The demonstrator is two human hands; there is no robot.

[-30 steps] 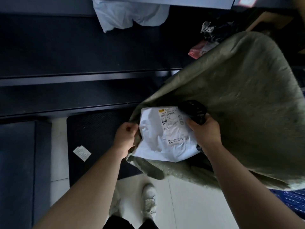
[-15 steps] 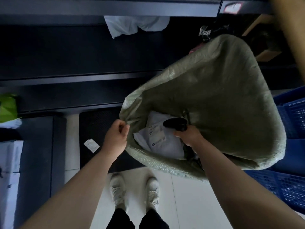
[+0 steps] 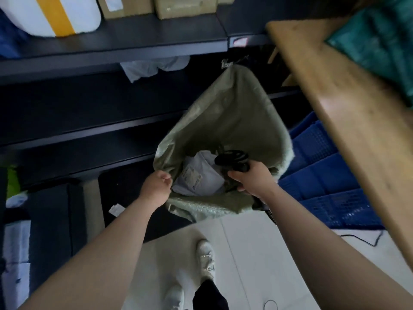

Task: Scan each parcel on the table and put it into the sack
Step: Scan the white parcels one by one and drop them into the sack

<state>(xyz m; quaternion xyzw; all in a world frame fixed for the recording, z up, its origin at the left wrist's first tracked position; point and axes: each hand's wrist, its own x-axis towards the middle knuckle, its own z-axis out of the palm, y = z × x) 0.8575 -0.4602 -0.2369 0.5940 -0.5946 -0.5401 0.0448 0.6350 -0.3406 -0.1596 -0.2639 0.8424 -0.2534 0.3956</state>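
Parcel [image 3: 201, 175], white with its label up, is lying inside the green sack [image 3: 223, 117]. Your left hand [image 3: 156, 186] is gripping the sack's rim at 9 o'clock of the mouth, fingers [image 3: 165, 178] clenched on the fabric. Your right hand [image 3: 252, 179], at 3 o'clock, is grasping the black scanner [image 3: 232, 156] over the opening. The wooden worktop [image 3: 348, 113] is sitting at 2 o'clock.

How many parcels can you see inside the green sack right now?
1. A white parcel lies label-up inside the sack, between the left hand gripping its rim and the right hand holding the scanner. Others may lie hidden underneath.
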